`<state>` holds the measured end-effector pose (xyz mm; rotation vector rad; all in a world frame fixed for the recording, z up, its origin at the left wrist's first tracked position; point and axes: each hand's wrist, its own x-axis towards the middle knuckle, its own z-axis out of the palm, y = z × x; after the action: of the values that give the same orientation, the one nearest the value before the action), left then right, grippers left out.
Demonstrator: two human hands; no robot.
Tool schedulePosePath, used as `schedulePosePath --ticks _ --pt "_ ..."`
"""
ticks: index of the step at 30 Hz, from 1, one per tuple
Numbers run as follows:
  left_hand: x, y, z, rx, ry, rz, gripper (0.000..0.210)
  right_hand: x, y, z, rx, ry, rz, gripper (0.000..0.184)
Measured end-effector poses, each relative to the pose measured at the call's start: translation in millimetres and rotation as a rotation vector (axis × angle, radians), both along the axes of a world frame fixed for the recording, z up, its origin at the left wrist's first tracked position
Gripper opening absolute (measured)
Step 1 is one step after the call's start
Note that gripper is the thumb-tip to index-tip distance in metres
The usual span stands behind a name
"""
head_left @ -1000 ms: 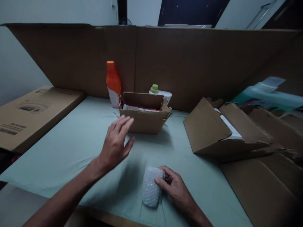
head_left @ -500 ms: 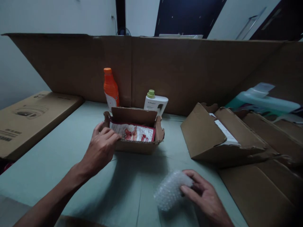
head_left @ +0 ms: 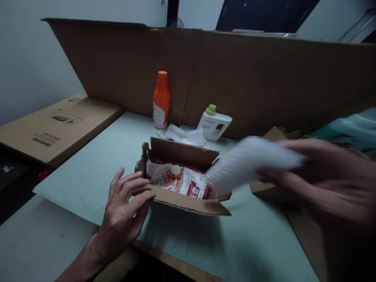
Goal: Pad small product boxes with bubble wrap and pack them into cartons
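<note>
A small open cardboard box (head_left: 188, 203) sits in the middle of the table. Inside it lies a white and dark red printed packet (head_left: 179, 179). My left hand (head_left: 123, 207) is at the box's front left corner, thumb and fingertips closed on the front flap, the other fingers a little spread. Raised at the right, blurred by motion, my right hand (head_left: 329, 176) grips a folded piece of bubble wrap (head_left: 243, 162). The bubble wrap hangs in the air by the right end of the box and hides part of it.
Behind the box stand an orange bottle (head_left: 161, 102) and a white bottle with a green cap (head_left: 216, 123); clear bubble wrap (head_left: 188, 135) lies between them. A flat carton (head_left: 61, 125) is at left. More boxes (head_left: 276, 135) and a teal container (head_left: 346, 129) are at right. Tall cardboard (head_left: 132, 66) backs the table.
My right hand has lifted the bubble wrap up from the table's front toward the box's right end. The box's front flap now leans outward. The view has shifted and turned.
</note>
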<state>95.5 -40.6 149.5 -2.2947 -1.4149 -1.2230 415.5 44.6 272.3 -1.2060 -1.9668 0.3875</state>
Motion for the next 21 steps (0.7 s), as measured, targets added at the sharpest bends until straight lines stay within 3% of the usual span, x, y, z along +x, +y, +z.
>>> schedulePosePath --ticks 2,5,8,10,13,16,18,21 --pt "1.0 1.0 -4.2 -0.002 -0.052 -0.020 0.033 -41.4 23.5 9.7 -0.043 -0.288 0.257 0.021" --pt "2.7 2.3 -8.4 0.005 -0.093 -0.031 0.033 -105.6 48.6 4.3 -0.216 -0.834 0.630 0.025" --pt "3.1 4.3 -9.3 0.011 -0.121 -0.031 0.034 -153.5 59.5 -19.0 -0.349 -1.190 0.744 0.028" --pt "3.6 6.1 -8.8 0.011 -0.130 -0.025 0.034 -168.2 62.2 -36.0 -0.388 -1.252 0.726 0.027" --pt "6.8 8.1 -9.1 0.027 -0.148 -0.017 0.035 -161.9 62.9 -47.3 -0.409 -1.135 0.714 0.030" --pt "9.8 7.8 -14.3 0.082 -0.231 0.056 0.045 -125.2 56.2 -33.5 -0.336 -0.844 0.660 0.047" --pt "7.9 6.2 -22.0 0.106 -0.338 0.134 0.058 -87.0 43.4 -18.5 -0.253 -0.610 0.521 0.045" --pt "-2.3 3.3 -40.6 -0.007 -0.546 0.200 0.066 -21.7 11.8 -15.1 -0.163 -0.215 0.123 0.026"
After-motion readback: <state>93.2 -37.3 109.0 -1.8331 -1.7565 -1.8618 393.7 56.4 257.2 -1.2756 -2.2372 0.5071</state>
